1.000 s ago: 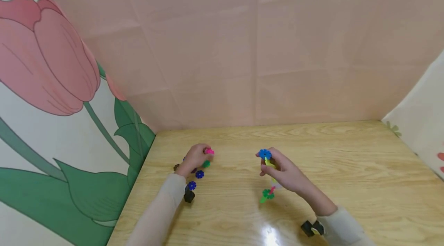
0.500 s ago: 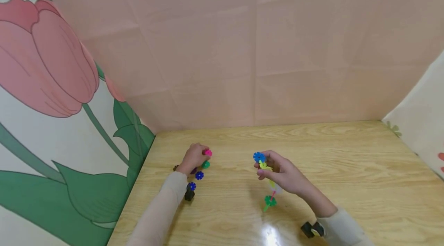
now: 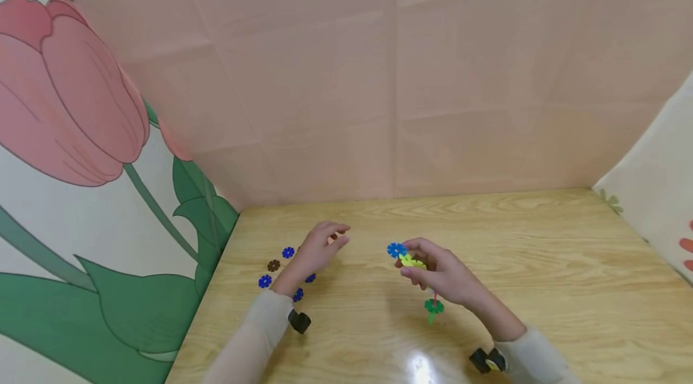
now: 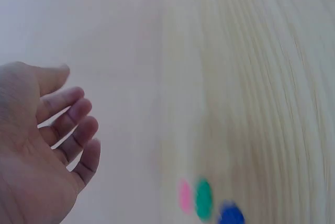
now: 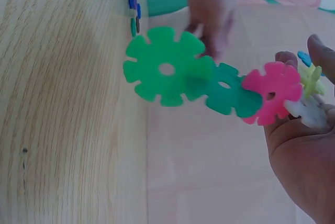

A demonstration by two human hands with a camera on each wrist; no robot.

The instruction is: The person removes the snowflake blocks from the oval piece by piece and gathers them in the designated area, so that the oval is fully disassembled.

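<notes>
My right hand (image 3: pixel 449 275) grips a chain of slotted plastic snowflake discs. At its upper end, a blue disc (image 3: pixel 397 250) sticks out past the fingertips beside a yellow disc (image 3: pixel 411 262). From below the hand hangs the other end; in the right wrist view it runs through a white disc (image 5: pixel 310 112), a pink disc (image 5: pixel 272 90) and a teal disc (image 5: pixel 222 93) to a light green disc (image 5: pixel 152 82). My left hand (image 3: pixel 316 251) is raised over the table with loosely bent fingers and nothing in them. A loose pink disc (image 4: pixel 186 196) and green disc (image 4: pixel 203 199) lie below it.
Several loose discs lie on the left of the wooden table (image 3: pixel 357 324), among them a brown disc (image 3: pixel 274 265) and a dark blue disc (image 3: pixel 264 281). A pink cloth backdrop (image 3: pixel 303 101) rises behind the table, and a tulip-printed panel (image 3: pixel 81 101) stands along the left.
My left hand has let go of the pink disc, opened its fingers and moved up and right. The chain in my right hand has turned, its blue end shifting left.
</notes>
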